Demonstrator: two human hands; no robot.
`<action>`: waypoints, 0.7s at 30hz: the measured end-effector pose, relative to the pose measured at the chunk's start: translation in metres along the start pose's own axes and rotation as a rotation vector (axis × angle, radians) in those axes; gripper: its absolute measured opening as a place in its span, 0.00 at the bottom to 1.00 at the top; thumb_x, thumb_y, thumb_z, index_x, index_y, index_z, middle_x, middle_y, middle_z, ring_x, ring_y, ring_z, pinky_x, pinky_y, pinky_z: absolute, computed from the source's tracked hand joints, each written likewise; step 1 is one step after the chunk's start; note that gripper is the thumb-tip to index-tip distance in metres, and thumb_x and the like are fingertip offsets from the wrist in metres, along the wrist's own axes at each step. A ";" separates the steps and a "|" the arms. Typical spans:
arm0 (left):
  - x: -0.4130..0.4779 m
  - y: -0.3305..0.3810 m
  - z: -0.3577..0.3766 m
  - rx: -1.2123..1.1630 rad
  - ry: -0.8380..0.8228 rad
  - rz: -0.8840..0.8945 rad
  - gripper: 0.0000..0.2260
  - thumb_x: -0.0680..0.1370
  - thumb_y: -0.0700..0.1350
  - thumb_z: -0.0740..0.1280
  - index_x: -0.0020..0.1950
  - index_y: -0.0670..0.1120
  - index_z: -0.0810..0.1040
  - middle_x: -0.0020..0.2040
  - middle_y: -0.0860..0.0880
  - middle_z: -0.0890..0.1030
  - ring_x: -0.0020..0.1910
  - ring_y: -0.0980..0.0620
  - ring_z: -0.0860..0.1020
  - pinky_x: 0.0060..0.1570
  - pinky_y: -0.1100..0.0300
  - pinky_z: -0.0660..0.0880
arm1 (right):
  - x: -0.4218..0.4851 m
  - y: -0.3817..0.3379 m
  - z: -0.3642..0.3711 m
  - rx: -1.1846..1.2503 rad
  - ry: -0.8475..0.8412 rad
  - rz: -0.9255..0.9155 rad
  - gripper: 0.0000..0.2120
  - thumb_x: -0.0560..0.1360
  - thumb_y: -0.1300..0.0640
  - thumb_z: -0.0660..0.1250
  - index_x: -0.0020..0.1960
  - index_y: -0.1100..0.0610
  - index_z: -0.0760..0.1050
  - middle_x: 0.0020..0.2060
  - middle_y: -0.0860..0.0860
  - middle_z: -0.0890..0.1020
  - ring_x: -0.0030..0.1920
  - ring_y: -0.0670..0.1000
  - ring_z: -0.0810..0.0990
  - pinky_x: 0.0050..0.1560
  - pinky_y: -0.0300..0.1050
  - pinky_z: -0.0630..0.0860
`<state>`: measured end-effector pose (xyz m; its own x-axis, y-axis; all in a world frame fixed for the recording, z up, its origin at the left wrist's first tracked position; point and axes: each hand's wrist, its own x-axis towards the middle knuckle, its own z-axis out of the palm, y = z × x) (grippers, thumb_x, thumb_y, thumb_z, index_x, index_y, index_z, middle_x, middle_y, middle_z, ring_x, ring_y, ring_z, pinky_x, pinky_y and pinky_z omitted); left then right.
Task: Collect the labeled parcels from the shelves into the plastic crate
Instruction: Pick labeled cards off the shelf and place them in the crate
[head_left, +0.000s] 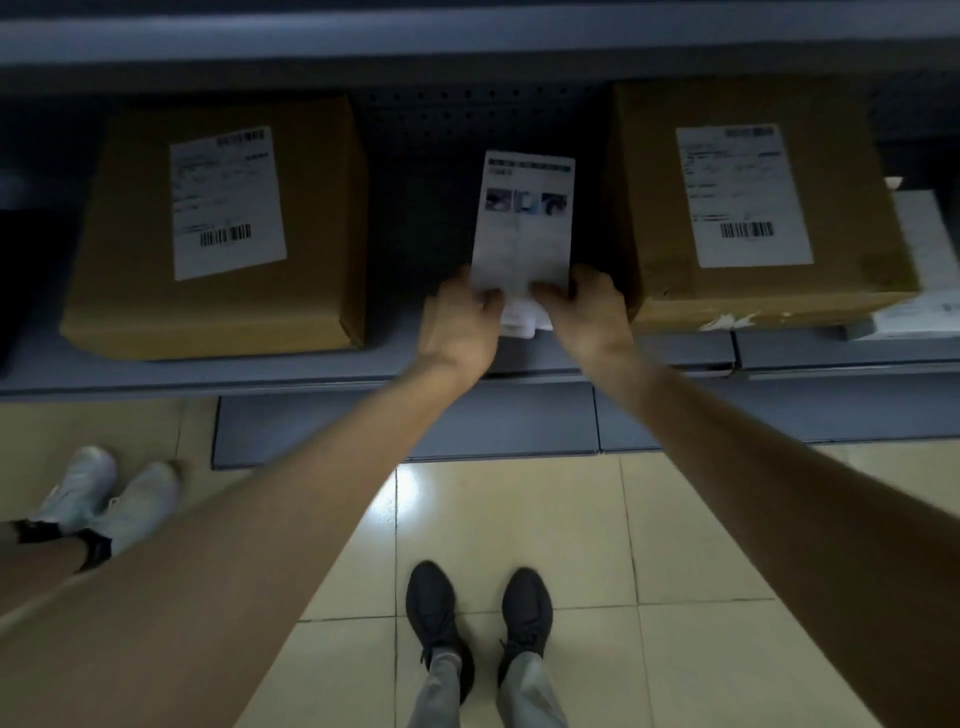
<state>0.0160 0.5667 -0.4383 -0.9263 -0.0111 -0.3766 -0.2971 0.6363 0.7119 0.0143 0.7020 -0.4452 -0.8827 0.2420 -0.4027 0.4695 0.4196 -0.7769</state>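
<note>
At about 8 o'clock in your view, another person's pale sneakers (140, 501) stand on the tiled floor (675, 545), toes toward the shelving. Above them, at 10 o'clock, a brown cardboard parcel (130, 249) lies flat on the grey shelf (182, 376), with a white shipping label (228, 202) stuck to its top face, barcodes at the label's upper and lower ends. Your left hand (460, 322) reaches out near the centre, fingers and thumb curled and pinching the lower left edge of a printed paper sheet (524, 223). That sheet stands at 12 o'clock over the dark gap between the two parcels, touching neither; it carries a dark header strip and a row of three small pictures, and its text is too blurred to read. Your right hand (587, 312) pinches the sheet's lower right edge in the same way, and the bottom of the paper is crumpled between the two hands. At 2 o'clock a second brown cardboard parcel (654, 208) rests on the same shelf with its own white barcode label (743, 195) on top. Just beside it, at 3 o'clock, lies a white package (922, 244), cut off by the frame edge. At 6 o'clock your black shoes (431, 603) stand side by side on the tiles.
</note>
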 end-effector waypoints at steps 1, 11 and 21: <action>-0.014 -0.002 0.002 -0.027 0.007 -0.015 0.11 0.84 0.45 0.61 0.61 0.42 0.78 0.52 0.45 0.81 0.52 0.45 0.79 0.45 0.60 0.70 | -0.010 0.006 0.001 0.014 -0.006 -0.007 0.17 0.79 0.57 0.67 0.64 0.64 0.74 0.59 0.58 0.80 0.56 0.55 0.79 0.42 0.33 0.68; -0.089 -0.025 0.014 -0.173 -0.014 0.025 0.24 0.85 0.43 0.61 0.80 0.52 0.62 0.61 0.56 0.76 0.51 0.61 0.78 0.45 0.80 0.72 | -0.073 0.045 -0.002 0.157 0.009 -0.006 0.14 0.77 0.58 0.70 0.61 0.57 0.74 0.51 0.49 0.82 0.48 0.45 0.81 0.40 0.27 0.74; -0.095 -0.009 0.006 -0.197 -0.005 0.004 0.18 0.84 0.60 0.56 0.43 0.50 0.74 0.49 0.51 0.76 0.44 0.58 0.75 0.42 0.64 0.69 | -0.083 0.025 -0.018 0.380 0.038 0.063 0.13 0.79 0.49 0.66 0.58 0.56 0.76 0.45 0.48 0.82 0.47 0.45 0.80 0.44 0.33 0.74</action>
<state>0.1075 0.5669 -0.4125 -0.9265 -0.0045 -0.3764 -0.3335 0.4735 0.8153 0.0993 0.7078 -0.4224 -0.8475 0.2923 -0.4430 0.4763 0.0504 -0.8778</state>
